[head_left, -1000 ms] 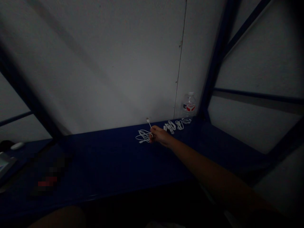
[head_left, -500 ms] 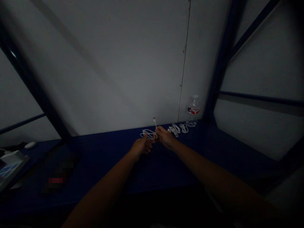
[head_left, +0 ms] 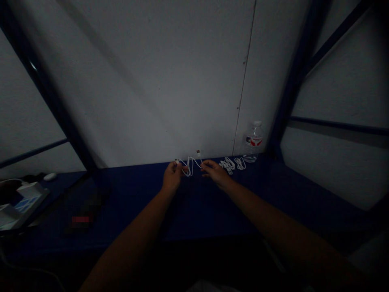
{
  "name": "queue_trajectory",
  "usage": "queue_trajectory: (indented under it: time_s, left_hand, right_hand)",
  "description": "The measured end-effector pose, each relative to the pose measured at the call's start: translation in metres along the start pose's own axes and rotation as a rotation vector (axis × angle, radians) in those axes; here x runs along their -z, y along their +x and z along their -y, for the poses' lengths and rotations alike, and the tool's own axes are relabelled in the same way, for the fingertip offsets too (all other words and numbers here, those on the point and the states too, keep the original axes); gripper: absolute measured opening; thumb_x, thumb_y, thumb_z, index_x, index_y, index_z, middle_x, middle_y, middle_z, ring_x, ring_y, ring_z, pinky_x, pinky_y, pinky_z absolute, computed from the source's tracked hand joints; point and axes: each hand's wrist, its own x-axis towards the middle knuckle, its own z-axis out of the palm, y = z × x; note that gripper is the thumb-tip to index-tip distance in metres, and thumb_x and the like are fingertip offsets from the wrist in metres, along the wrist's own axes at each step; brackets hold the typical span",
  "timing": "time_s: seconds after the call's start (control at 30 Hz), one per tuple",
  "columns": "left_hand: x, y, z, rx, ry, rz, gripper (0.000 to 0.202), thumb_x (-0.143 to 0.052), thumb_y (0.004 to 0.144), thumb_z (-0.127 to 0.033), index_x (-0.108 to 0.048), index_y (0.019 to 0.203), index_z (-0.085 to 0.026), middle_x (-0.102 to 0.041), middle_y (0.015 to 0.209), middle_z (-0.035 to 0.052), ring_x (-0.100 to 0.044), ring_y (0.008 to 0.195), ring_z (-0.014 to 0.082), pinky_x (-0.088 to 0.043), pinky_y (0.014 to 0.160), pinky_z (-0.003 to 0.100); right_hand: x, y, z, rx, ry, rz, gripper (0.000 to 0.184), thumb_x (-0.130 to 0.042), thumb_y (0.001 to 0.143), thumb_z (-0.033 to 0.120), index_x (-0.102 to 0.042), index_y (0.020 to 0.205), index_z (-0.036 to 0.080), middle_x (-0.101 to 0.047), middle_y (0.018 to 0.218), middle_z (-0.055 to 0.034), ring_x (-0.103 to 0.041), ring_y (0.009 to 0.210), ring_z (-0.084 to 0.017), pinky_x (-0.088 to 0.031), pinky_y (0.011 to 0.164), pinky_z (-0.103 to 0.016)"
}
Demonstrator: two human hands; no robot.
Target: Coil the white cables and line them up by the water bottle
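Observation:
A white USB cable (head_left: 190, 165) hangs in loose loops between my two hands, above the blue tabletop (head_left: 194, 215). My left hand (head_left: 173, 175) is closed on one end of it, where a small plug pokes out over the fingers. Pinched in my right hand (head_left: 212, 170) is the other end, its USB plug pointing up toward the wall. Just right of that hand, several white coiled cables (head_left: 227, 164) lie on the tabletop.
A clear plastic bottle (head_left: 253, 142) with a red and white label stands at the back right. On the left are a white power strip (head_left: 28, 205) with plugs, a white rounded object (head_left: 50, 177) and a blurred dark item (head_left: 82, 215). Blue frame posts (head_left: 45, 89) flank the wall.
My hands have drawn apart, the left going left and up, and the bunched cable has opened into loose loops between them. The whole view has shifted slightly.

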Motion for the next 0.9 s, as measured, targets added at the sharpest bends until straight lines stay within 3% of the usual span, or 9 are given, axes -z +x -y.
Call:
queue_trajectory:
  time_s: [0.1,0.2,0.43,0.5,0.7,0.9]
  left_hand:
    - [0.006,0.004,-0.001,0.006,0.043,0.011,0.038,-0.066,0.079,-0.049,-0.055,0.096,-0.016,-0.07,0.078,0.0063,-0.068,0.07,0.0187,-0.052,0.063,0.029]
    - [0.01,0.004,-0.003,-0.033,0.131,0.008,0.037,-0.069,0.076,-0.048,-0.059,0.092,-0.016,-0.07,0.078,0.0061,-0.067,0.07,0.0178,-0.049,0.06,0.026]
    - [0.007,0.002,0.001,-0.047,0.196,0.136,0.032,-0.069,0.077,-0.045,-0.066,0.085,-0.013,-0.069,0.071,0.0052,-0.061,0.059,0.0143,-0.046,0.058,0.025]
    - [0.007,0.002,0.003,-0.037,0.19,0.147,0.032,-0.071,0.076,-0.043,-0.067,0.087,-0.014,-0.069,0.072,0.0051,-0.061,0.059,0.0136,-0.046,0.058,0.025]
    - [0.007,0.002,0.003,0.022,0.1,0.12,0.028,-0.077,0.07,-0.033,-0.067,0.089,-0.014,-0.07,0.076,0.0058,-0.066,0.067,0.0162,-0.05,0.065,0.028]
    - [0.005,-0.001,-0.003,0.046,0.084,0.119,0.022,-0.075,0.073,-0.027,-0.069,0.088,-0.013,-0.071,0.079,0.0078,-0.067,0.069,0.0165,-0.052,0.068,0.029]
  right_hand:
    - [0.008,0.005,-0.003,0.029,-0.065,-0.066,0.03,-0.073,0.069,0.046,-0.066,0.081,0.02,-0.06,0.076,0.0003,-0.055,0.065,-0.012,-0.045,0.054,-0.023]
    - [0.01,0.005,-0.001,0.047,-0.071,-0.049,0.031,-0.072,0.07,0.047,-0.066,0.081,0.019,-0.059,0.068,0.0019,-0.051,0.056,-0.011,-0.042,0.053,-0.024]
    - [-0.002,-0.009,0.004,-0.013,-0.098,0.318,0.028,-0.074,0.07,0.043,-0.066,0.081,0.018,-0.063,0.068,0.0004,-0.058,0.059,-0.013,-0.046,0.062,-0.028]
    - [-0.003,-0.01,0.002,-0.031,-0.122,0.366,0.028,-0.075,0.07,0.042,-0.067,0.08,0.017,-0.064,0.069,-0.0004,-0.059,0.06,-0.013,-0.047,0.062,-0.028]
    - [-0.001,-0.009,0.001,-0.036,-0.136,0.312,0.03,-0.074,0.071,0.044,-0.067,0.082,0.017,-0.064,0.073,-0.0007,-0.059,0.058,-0.013,-0.045,0.058,-0.026]
    - [-0.002,-0.012,0.006,-0.026,-0.166,0.344,0.033,-0.073,0.071,0.046,-0.067,0.083,0.016,-0.063,0.067,0.0001,-0.058,0.056,-0.012,-0.045,0.057,-0.026]
